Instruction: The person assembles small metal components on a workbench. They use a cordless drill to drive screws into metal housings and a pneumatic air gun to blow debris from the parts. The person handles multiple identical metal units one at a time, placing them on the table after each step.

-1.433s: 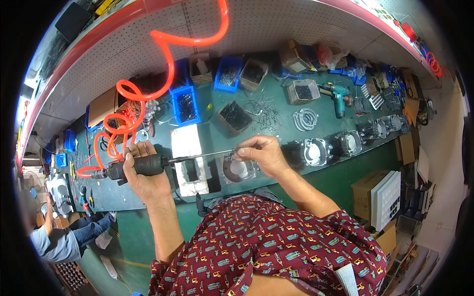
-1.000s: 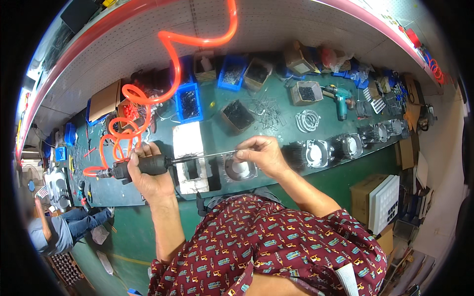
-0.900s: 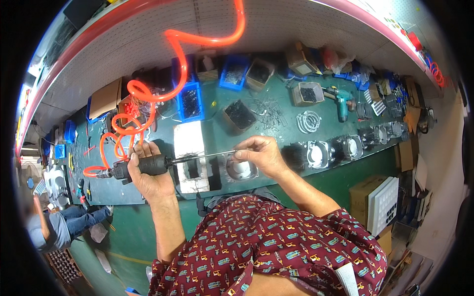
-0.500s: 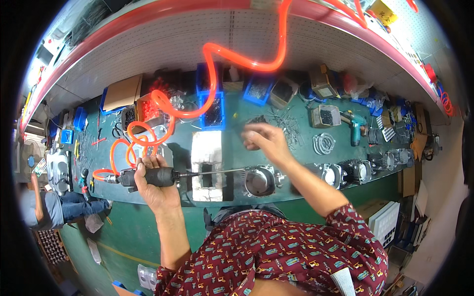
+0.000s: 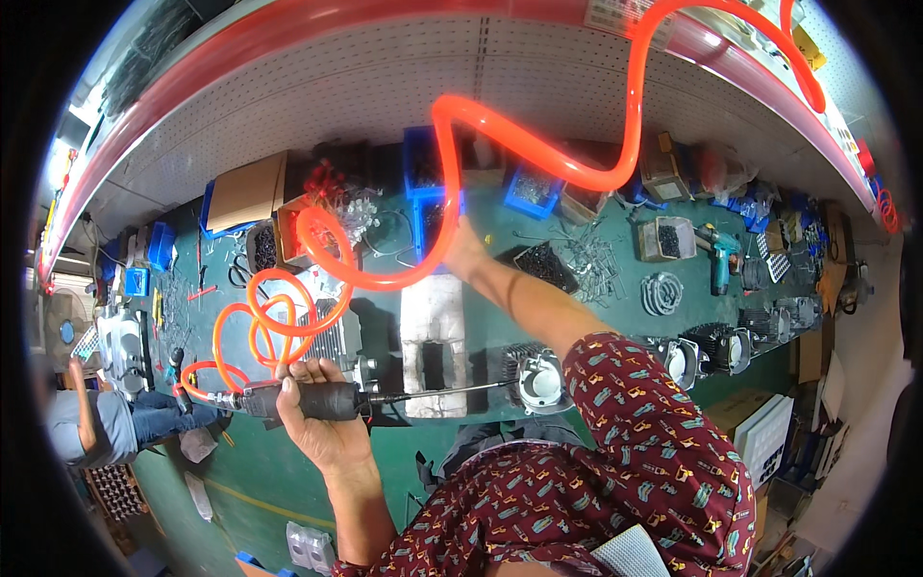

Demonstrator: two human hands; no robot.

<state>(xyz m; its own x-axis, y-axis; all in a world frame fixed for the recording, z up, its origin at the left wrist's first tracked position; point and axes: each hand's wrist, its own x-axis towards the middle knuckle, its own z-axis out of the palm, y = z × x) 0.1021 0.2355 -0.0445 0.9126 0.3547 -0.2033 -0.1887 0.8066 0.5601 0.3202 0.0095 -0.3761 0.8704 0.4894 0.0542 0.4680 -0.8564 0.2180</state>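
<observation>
Worktop (image 5: 538, 317), green and long, runs across in front of you, crowded along its back with bins, boxes and metal parts. Above it a coiled orange air hose (image 5: 500, 144) loops down from the shelf, curls over the left part of the worktop and ends at the tool in your left hand. In the middle stands a pale block fixture (image 5: 435, 346), and just right of it a finned metal engine cylinder (image 5: 535, 377); more such cylinders (image 5: 711, 348) sit in a row further right. A brown cardboard box (image 5: 248, 190) lies at the back left, blue parts bins (image 5: 428, 188) behind the middle.

Your left hand (image 5: 312, 404) is closed around the black grip of a pneumatic screwdriver (image 5: 322, 397), held level near the front edge of the worktop; its thin long bit (image 5: 437, 389) points right, crossing in front of the fixture and reaching the cylinder. Your right hand (image 5: 466, 252) is stretched out to the back of the worktop, at the blue bins; the orange hose crosses in front of its fingers, so you cannot tell whether it is open or closed on something.
</observation>
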